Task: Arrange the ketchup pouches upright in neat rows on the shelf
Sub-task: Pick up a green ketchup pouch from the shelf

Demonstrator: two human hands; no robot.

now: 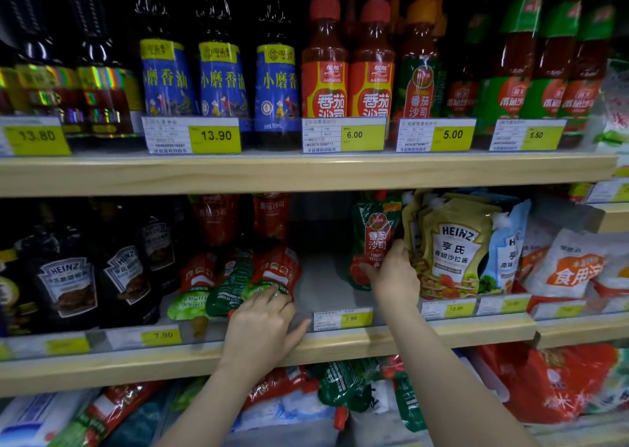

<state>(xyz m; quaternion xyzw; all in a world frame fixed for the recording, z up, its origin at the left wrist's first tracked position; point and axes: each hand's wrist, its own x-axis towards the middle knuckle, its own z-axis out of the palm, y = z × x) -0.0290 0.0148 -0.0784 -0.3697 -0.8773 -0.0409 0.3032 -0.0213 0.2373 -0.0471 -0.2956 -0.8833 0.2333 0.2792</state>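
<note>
At right hand [394, 273]: fingers curled on upright ketchup pouch [372, 239], steadying it beside Heinz salad pouch [454, 249] | left hand [262, 320]: fingertips pressing toppled ketchup pouches [238, 276], likely next to stand | bare shelf [323, 276] gap between both grips awaits rows

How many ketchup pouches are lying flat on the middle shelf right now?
3, side by side left of the gap: left, middle, right, under the left hand. More may be hidden behind.

Red-and-green ketchup pouches [369, 242]; yellow price tags [214, 136].
</note>
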